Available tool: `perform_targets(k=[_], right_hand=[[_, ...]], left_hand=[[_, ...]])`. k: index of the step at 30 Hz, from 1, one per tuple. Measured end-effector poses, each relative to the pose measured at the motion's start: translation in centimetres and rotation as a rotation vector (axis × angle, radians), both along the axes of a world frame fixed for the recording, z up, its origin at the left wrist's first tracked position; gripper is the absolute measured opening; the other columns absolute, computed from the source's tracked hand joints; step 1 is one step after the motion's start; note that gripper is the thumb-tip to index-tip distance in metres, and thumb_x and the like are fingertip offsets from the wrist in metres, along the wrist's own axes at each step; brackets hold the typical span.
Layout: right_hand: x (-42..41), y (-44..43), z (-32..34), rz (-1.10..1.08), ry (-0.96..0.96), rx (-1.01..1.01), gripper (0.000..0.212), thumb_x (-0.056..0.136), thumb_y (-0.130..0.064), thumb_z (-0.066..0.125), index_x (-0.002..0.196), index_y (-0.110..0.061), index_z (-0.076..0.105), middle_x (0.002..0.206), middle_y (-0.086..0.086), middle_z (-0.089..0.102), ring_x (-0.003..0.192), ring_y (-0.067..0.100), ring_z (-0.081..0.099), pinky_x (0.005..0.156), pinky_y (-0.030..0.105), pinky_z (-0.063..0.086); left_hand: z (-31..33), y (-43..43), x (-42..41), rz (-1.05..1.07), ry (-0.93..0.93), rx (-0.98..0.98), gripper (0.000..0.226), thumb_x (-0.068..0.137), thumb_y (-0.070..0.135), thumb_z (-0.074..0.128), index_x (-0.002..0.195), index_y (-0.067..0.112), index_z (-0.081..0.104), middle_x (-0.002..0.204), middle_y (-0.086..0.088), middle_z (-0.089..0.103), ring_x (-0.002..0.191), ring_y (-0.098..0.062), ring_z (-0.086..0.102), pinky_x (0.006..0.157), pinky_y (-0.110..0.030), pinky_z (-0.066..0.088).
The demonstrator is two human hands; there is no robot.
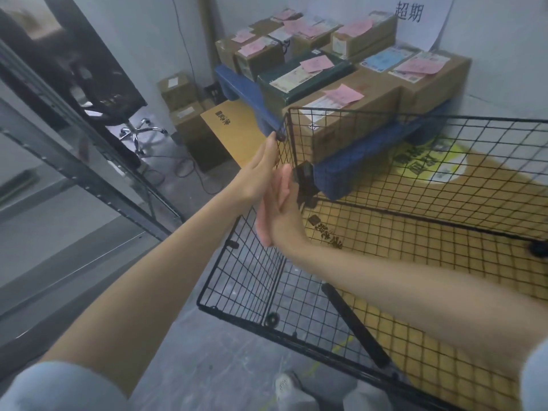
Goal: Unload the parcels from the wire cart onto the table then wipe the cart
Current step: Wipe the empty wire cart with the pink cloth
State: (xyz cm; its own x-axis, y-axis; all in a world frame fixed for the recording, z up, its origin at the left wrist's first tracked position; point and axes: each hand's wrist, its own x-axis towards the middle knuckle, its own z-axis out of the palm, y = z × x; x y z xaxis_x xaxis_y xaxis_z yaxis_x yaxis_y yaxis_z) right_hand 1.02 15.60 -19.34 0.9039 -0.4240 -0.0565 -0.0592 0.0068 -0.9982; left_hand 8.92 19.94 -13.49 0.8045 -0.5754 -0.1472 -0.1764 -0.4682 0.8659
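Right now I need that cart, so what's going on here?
A person has both hands at one corner of the black wire cart: the left hand touches the top corner, the right hand is flat beside the mesh. No parcels show inside it; brown cardboard parcels sit stacked on the blue platform behind.

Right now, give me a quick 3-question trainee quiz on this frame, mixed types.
1. True or false: a parcel lies on the floor of the wire cart.
2. The parcels sit on a platform coloured: A red, B blue, C white?
3. Short answer: what do the left hand and right hand hold?

Key: 1 false, only flat cardboard shows there. 2 B. 3 nothing; straight fingers at the cart's corner mesh.
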Motion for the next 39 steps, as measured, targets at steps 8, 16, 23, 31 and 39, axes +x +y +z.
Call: perform_targets(k=[8,16,23,31,39], right_hand=[[-7.5,4.2,1.6,0.369,0.123,0.175,0.045,0.098,-0.050,0.030,0.135,-0.034,0.010,0.103,-0.015,0.051,0.087,-0.002,0.057,0.068,0.010,0.045],[-8.5,4.5,1.5,0.449,0.171,0.186,0.057,0.095,-0.057,0.032,0.141,-0.045,0.000,0.126,-0.012,0.049,0.102,0.000,0.057,0.088,0.020,0.048],[-7.6,0.9,2.3,0.180,0.206,0.115,0.031,0.096,-0.049,0.041,0.125,-0.040,0.033,0.114,-0.011,0.059,0.095,0.004,0.064,0.083,0.026,0.056],[-1.9,-4.6,2.9,-0.435,0.292,0.076,0.022,0.097,-0.043,0.047,0.110,-0.029,0.038,0.108,0.001,0.059,0.093,0.019,0.062,0.083,0.040,0.054],[-1.9,-7.6,1.6,-0.794,0.517,0.206,0.027,0.100,-0.037,0.044,0.121,-0.025,0.032,0.117,0.007,0.050,0.100,0.031,0.058,0.056,0.034,0.055]], left_hand=[[0.2,0.1,-0.1,-0.047,-0.046,0.044,0.068,0.092,0.068,0.012,0.152,0.036,0.009,0.158,0.001,0.022,0.144,-0.018,0.023,0.118,-0.048,0.020],[0.2,-0.2,-0.2,-0.052,-0.016,0.029,0.059,0.099,0.057,0.017,0.153,0.035,0.008,0.158,0.000,0.022,0.143,-0.019,0.025,0.116,-0.048,0.025],[0.8,0.0,0.6,-0.187,-0.118,0.096,0.066,0.099,0.053,0.028,0.154,0.028,0.003,0.155,-0.001,0.028,0.139,-0.018,0.033,0.107,-0.028,0.022],[1.3,-3.0,8.3,-0.587,-0.604,0.160,0.067,0.100,0.048,0.036,0.154,0.018,0.011,0.161,-0.001,0.007,0.148,-0.014,0.006,0.116,-0.029,0.009],[3.3,-10.7,12.5,-0.947,-0.975,0.207,0.062,0.101,0.049,0.026,0.155,0.025,0.006,0.162,0.004,0.004,0.148,-0.014,0.003,0.117,-0.035,0.000]])
